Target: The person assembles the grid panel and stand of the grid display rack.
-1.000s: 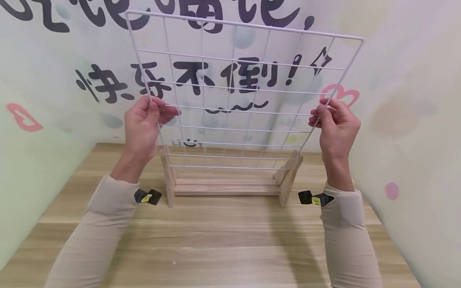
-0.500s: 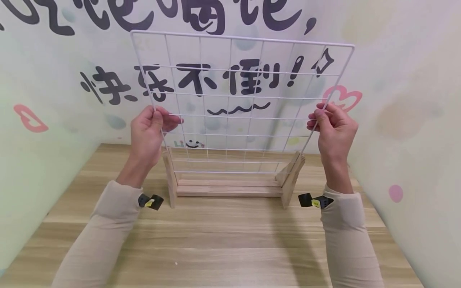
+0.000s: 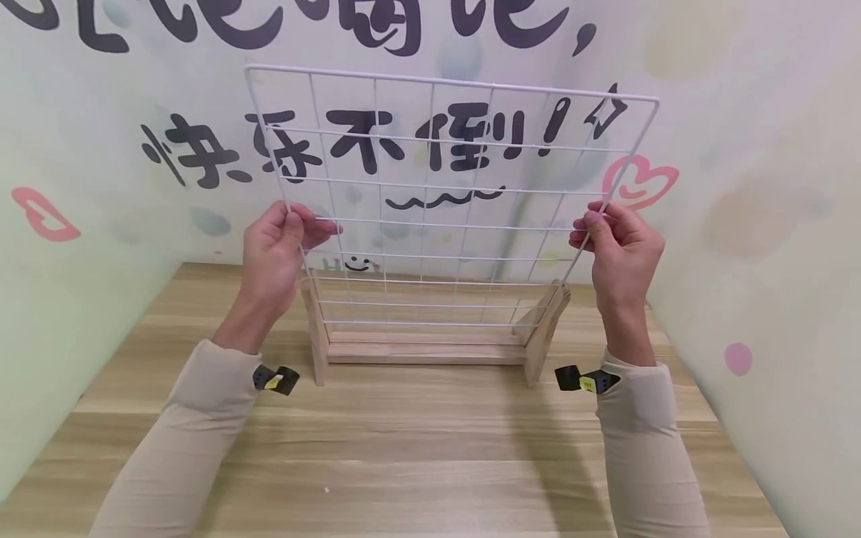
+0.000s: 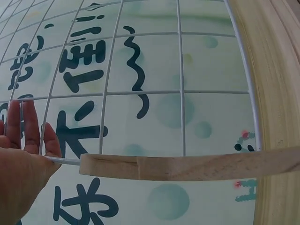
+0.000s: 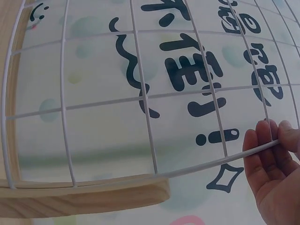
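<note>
A white wire grid panel (image 3: 433,80) stands upright between the two side pieces of a pale wooden stand (image 3: 427,354). My left hand (image 3: 272,250) pinches the panel's left edge wire between thumb and fingers. On the opposite edge, the thumb and fingers of my right hand (image 3: 625,254) pinch the wire at about the same height. In the left wrist view, the panel's side wire runs along the wooden side piece (image 4: 187,168). The right wrist view has the other side piece (image 5: 84,199) against the panel's lower corner. Whether the bottom wire touches the crossbar is hard to tell.
The stand rests on a wood-grain table (image 3: 403,463). Behind it rises a white wall (image 3: 430,30) with large black lettering and coloured spots. Pale walls also close in at left and right. A tiny white speck (image 3: 326,490) lies near the front.
The grid panel has come down, mostly in the first half second, and its top edge sits lower against the wall. Both hands went down with it, keeping their hold.
</note>
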`<state>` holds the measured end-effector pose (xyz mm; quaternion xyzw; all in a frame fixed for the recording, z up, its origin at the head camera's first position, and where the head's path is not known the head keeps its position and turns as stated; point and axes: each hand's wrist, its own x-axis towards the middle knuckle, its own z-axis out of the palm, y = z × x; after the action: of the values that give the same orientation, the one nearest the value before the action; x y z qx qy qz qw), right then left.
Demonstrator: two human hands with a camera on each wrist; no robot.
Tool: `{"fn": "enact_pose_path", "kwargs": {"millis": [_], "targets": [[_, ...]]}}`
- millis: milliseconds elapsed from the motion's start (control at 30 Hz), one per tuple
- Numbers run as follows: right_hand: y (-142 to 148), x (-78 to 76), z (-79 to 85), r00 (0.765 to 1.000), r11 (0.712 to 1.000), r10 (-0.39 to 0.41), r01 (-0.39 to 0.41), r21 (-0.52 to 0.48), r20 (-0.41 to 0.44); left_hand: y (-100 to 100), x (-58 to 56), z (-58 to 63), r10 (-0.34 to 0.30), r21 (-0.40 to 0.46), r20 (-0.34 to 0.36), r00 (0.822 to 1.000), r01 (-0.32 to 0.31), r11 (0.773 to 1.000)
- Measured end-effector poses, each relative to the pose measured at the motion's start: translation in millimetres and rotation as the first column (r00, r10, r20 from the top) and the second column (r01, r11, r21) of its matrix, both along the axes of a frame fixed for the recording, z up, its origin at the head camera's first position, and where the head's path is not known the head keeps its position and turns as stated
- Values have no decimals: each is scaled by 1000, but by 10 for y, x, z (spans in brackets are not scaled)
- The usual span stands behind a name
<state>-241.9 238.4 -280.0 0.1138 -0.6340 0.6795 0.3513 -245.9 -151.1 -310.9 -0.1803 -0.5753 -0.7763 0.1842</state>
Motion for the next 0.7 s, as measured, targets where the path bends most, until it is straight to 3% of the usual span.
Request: {"fn": "enact_pose_path", "kwargs": {"millis": [333, 700], "targets": [[31, 8, -106, 1000, 1000, -6, 5, 29, 24, -35, -14, -86, -61, -22, 8, 998, 61, 998], [36, 18, -199, 999, 1000, -4, 3, 21, 33, -45, -17, -144, -63, -42, 9, 998, 63, 997]]}}
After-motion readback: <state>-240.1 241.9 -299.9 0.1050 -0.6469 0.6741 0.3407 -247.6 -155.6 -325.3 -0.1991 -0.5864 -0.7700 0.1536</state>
